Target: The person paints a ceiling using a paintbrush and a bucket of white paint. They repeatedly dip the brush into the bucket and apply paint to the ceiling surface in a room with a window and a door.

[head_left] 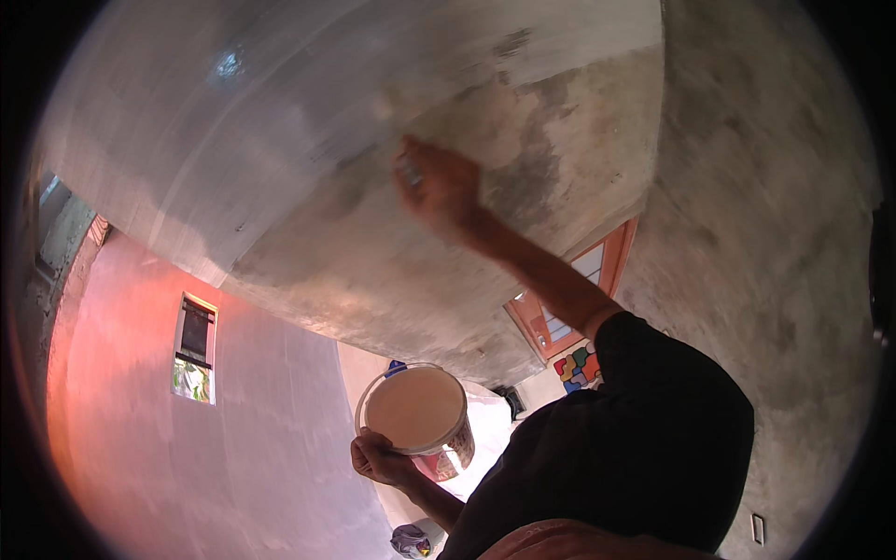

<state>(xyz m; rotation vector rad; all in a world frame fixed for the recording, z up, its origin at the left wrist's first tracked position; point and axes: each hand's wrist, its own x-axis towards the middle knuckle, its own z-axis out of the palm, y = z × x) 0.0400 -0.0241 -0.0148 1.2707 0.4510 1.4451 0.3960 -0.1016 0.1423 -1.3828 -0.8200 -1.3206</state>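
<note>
head view, one entry.
- right hand: raised overhead against the ceiling, fingers closed round a small tool, likely a brush, mostly hidden and blurred; held high so its tip met the edge between the pale coated part and the bare grey patch.
- left hand: curled under the rim of a bucket, gripping it; bucket kept level and low, near the body, so the creamy paint inside stayed put and within reach.
- pink wall with a small window; orange door frame beyond the arm.
</note>
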